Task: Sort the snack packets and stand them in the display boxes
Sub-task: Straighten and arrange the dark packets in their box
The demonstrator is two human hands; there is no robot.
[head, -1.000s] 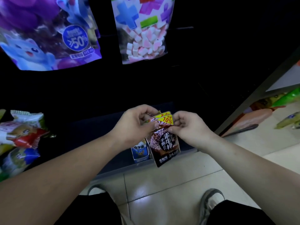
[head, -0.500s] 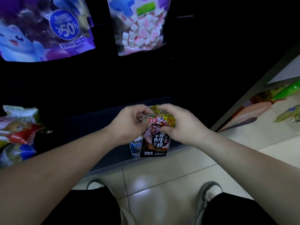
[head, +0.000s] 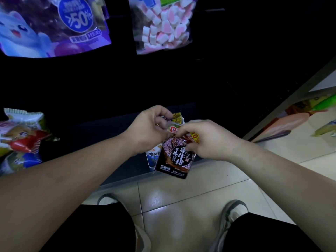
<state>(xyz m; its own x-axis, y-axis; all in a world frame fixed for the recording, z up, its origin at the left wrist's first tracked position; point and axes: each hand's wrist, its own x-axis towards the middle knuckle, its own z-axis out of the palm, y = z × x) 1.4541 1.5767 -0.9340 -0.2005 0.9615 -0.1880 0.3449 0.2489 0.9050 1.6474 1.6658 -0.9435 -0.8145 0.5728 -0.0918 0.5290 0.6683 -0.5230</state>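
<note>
A small black snack packet (head: pixel 175 159) with white characters and a yellow 10% corner hangs upright in front of a dark low shelf. My right hand (head: pixel 209 140) pinches its upper right part. My left hand (head: pixel 149 131) grips the tops of a small bunch of packets just behind it, among them another yellow-cornered packet (head: pixel 177 118) and a blue-and-white packet (head: pixel 153 155) that hangs below my palm. No display box can be made out in the dark shelf.
A heap of mixed snack packets (head: pixel 20 139) lies at the left. A purple bag (head: pixel 54 26) and a marshmallow bag (head: pixel 163 24) hang above. Green and orange packets (head: pixel 309 113) sit on a shelf at the right. Below are a tiled floor (head: pixel 178 200) and my shoes.
My right hand has slid from the packet's top right edge over onto its front. The black packet has turned from tilted to nearly upright and sits a little lower.
</note>
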